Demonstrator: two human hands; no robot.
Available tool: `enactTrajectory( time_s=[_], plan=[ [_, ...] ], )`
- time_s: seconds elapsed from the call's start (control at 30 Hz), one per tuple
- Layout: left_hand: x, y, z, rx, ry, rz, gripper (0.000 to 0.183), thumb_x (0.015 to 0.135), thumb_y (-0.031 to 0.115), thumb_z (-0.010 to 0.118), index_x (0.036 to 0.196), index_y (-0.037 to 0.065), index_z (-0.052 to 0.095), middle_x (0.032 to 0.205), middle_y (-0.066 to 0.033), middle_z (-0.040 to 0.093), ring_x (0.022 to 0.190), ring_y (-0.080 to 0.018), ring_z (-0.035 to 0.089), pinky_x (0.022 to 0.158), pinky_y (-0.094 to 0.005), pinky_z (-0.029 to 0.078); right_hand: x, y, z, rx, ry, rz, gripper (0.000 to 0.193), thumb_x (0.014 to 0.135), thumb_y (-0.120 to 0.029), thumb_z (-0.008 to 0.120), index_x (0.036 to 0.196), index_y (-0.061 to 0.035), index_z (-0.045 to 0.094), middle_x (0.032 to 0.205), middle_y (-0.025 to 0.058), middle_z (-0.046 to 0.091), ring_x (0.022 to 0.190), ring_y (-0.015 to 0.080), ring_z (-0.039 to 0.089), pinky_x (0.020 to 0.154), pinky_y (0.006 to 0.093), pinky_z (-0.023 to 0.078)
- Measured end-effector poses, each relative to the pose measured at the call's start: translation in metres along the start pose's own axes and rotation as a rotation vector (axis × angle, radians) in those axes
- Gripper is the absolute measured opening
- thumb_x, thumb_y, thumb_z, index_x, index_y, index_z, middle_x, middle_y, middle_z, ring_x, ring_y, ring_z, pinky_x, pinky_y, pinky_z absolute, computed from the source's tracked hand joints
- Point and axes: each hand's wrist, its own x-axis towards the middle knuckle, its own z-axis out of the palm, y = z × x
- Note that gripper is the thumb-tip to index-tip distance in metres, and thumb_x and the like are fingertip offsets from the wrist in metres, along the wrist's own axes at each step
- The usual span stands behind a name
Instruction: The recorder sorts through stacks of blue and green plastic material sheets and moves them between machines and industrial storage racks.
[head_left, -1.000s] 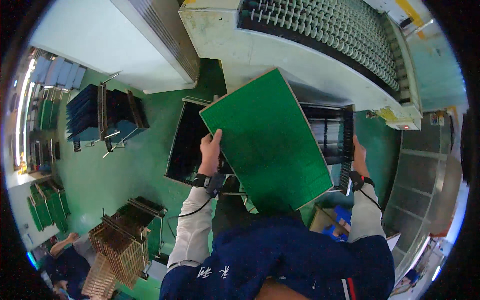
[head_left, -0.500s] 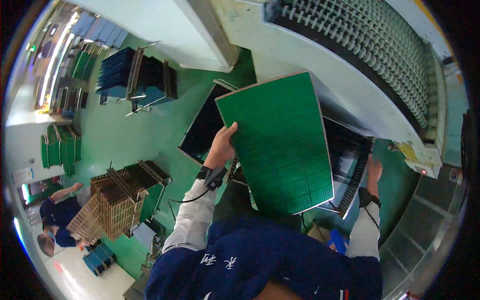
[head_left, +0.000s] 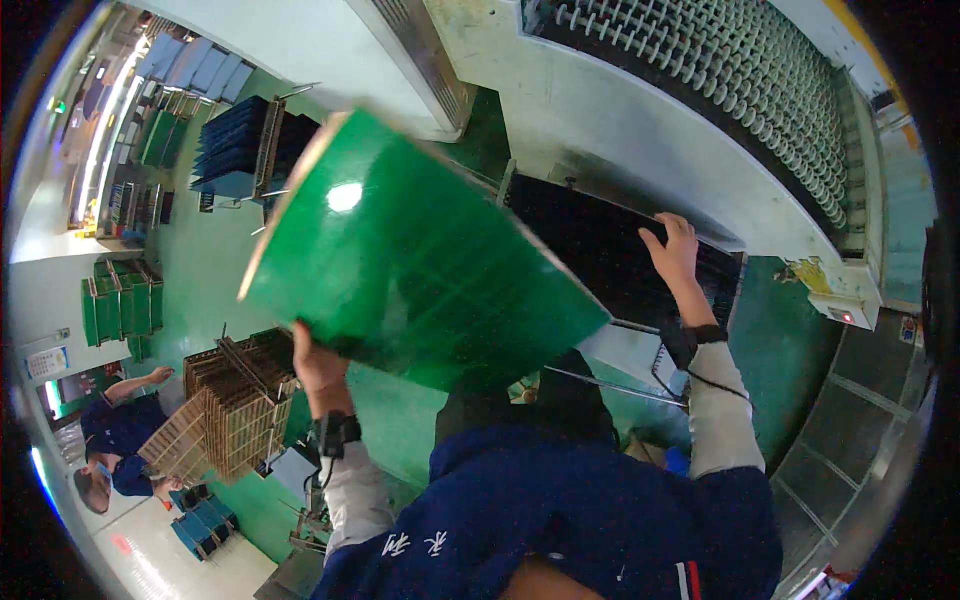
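Note:
A large green circuit board panel (head_left: 430,260) with a pale edge is tilted in front of me, and light glints off its upper left part. My left hand (head_left: 320,368) grips its lower left edge, the thumb showing and the other fingers hidden by the panel. On the right, my right hand (head_left: 676,250) has its fingers apart and holds nothing. It hovers over a dark slotted rack (head_left: 590,230) against the machine's side. The panel covers part of the floor and the left end of that rack area.
A pale machine with a bed of rollers (head_left: 720,100) runs along the upper right. Racks of dark blue panels (head_left: 235,145), green panels (head_left: 122,305) and brown frames (head_left: 235,410) stand to the left. Another person (head_left: 125,435) works at the far left.
My left hand has swung the panel left and turned it anticlockwise, uncovering more of the dark rack. My right hand has moved up and left from the rack's right side to above it.

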Motion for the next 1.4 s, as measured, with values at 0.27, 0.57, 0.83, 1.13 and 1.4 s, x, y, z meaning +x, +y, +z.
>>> enactTrajectory(
  time_s=[0.27, 0.57, 0.83, 1.13, 1.4],
  plan=[
    [-0.072, 0.101, -0.115, -0.239, 0.287, 0.284, 0.055, 0.083, 0.044, 0.052, 0.126, 0.011, 0.041, 0.126, -0.0098, 0.042, 0.111, -0.0293, 0.041, 0.093, -0.0459, 0.034, 0.067, -0.033, 0.039, 0.004, -0.198, -0.010, 0.046, 0.076, -0.044, 0.059, 0.101, -0.0054, 0.059, 0.106, 0.0139, 0.057, 0.102, 0.0307, 0.051, 0.085, 0.0402, 0.039],
    [-0.168, 0.093, -0.206, -0.182, 0.746, 0.485, 0.046, 0.087, 0.037, 0.050, 0.116, 0.002, 0.048, 0.115, -0.0104, 0.053, 0.104, -0.0260, 0.047, 0.093, -0.0398, 0.036, 0.115, 0.038, 0.104, -0.023, -0.794, 0.077, 0.062, 0.086, -0.051, 0.033, 0.097, 0.0040, 0.059, 0.102, 0.0284, 0.055, 0.101, 0.0408, 0.050, 0.089, 0.0409, 0.037],
    [-0.227, 0.071, -0.234, 0.495, 1.206, 0.302, 0.048, 0.089, 0.040, 0.045, 0.119, 0.002, 0.043, 0.074, 0.0001, 0.046, 0.050, -0.0120, 0.035, 0.042, -0.0238, 0.029, 0.112, 0.044, 0.083, 0.203, -0.844, 0.200, 0.051, 0.088, -0.041, 0.040, 0.093, 0.0057, 0.058, 0.093, 0.0228, 0.060, 0.093, 0.0358, 0.056, 0.079, 0.0395, 0.040],
    [-0.225, 0.033, -0.225, -0.051, 1.003, 0.304, 0.044, 0.091, 0.040, 0.040, 0.114, 0.003, 0.050, 0.112, -0.0055, 0.055, 0.093, -0.0237, 0.054, 0.086, -0.0371, 0.042, 0.130, 0.092, 0.073, 0.059, -0.934, 0.130, 0.061, 0.092, -0.044, 0.027, 0.110, 0.0108, 0.047, 0.105, 0.0309, 0.053, 0.102, 0.0413, 0.048, 0.086, 0.0400, 0.037],
    [-0.206, -0.007, -0.194, -0.437, 1.022, 0.430, 0.039, 0.088, 0.035, 0.048, 0.111, 0.003, 0.052, 0.110, -0.0063, 0.057, 0.094, -0.0259, 0.055, 0.088, -0.0452, 0.041, 0.129, 0.045, 0.040, -0.203, -0.701, -0.013, 0.068, 0.088, -0.053, 0.028, 0.120, 0.0047, 0.044, 0.120, 0.0242, 0.047, 0.112, 0.0397, 0.043, 0.095, 0.0389, 0.033]
  ],
)
